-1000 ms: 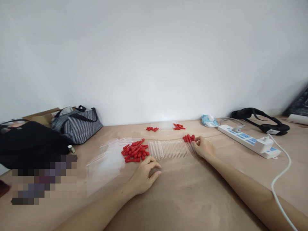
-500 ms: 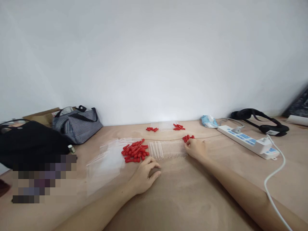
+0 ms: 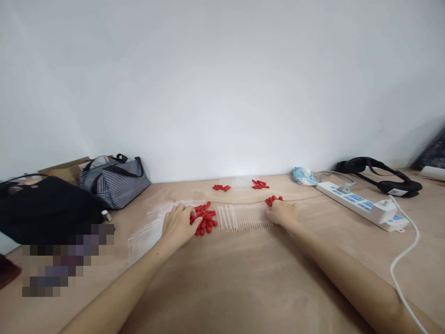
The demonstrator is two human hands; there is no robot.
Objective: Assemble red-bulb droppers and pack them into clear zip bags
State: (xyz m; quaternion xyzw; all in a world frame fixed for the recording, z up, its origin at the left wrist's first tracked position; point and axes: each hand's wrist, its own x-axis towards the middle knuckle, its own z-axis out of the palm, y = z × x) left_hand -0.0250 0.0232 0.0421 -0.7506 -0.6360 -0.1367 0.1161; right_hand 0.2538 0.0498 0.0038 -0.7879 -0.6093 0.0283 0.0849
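Leftward from its spot 0.5 s ago, the left hand [image 3: 179, 225] now reaches over the left side of the pile of red bulbs [image 3: 206, 219], thumb and forefinger apart. The right hand [image 3: 283, 214] is at the right end of the row of clear tubes [image 3: 243, 218]; whether its fingers grip anything I cannot tell. Just beyond it sits a red cluster [image 3: 274, 200]. Farther back, 2 small red groups [image 3: 260, 184] flank more clear pieces [image 3: 241, 183].

– What's in the middle of the table [image 3: 222, 287]?
– A row of tubes [image 3: 243, 217], with a pile of bulbs [image 3: 205, 222] just to its left
– And farther right?
– A power strip [image 3: 358, 204], with a headset [image 3: 405, 185] behind it
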